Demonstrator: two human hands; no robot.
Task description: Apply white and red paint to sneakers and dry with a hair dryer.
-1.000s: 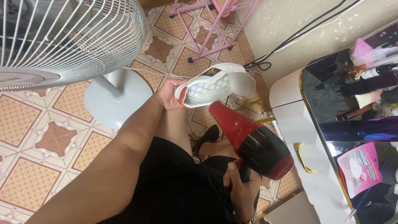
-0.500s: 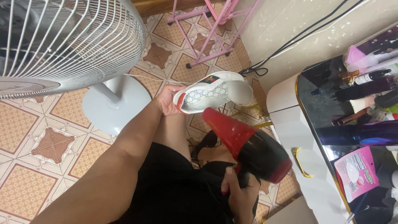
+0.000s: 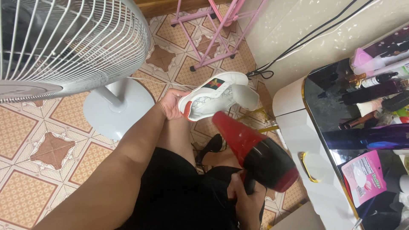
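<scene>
**Shoe and hair dryer held over a tiled floor**

Patterned orange and cream tiles cover the floor (image 3: pixel 51 149), seen from above. A big white standing fan (image 3: pixel 64 42) fills the upper left, and its round base (image 3: pixel 117 108) stands on the tiles near the person's knee. On the right there is a white worktop (image 3: pixel 298 127) with a dark glossy top, and many bottles (image 3: pixel 375 91) and a pink packet (image 3: pixel 364 176) lie on it. A pink metal rack (image 3: pixel 213 34) stands at the top, beside the wall, and black cables (image 3: pixel 298 42) run down this wall.

The person sits in black shorts. The right hand (image 3: pixel 247 200) is closed around the handle of a red and black hair dryer (image 3: pixel 255 151), whose red nozzle points up toward the shoe. The left hand (image 3: pixel 172 104) is clamped on the heel end of a white sneaker (image 3: pixel 217 96), which is lifted above the knee, just beside the nozzle.
</scene>
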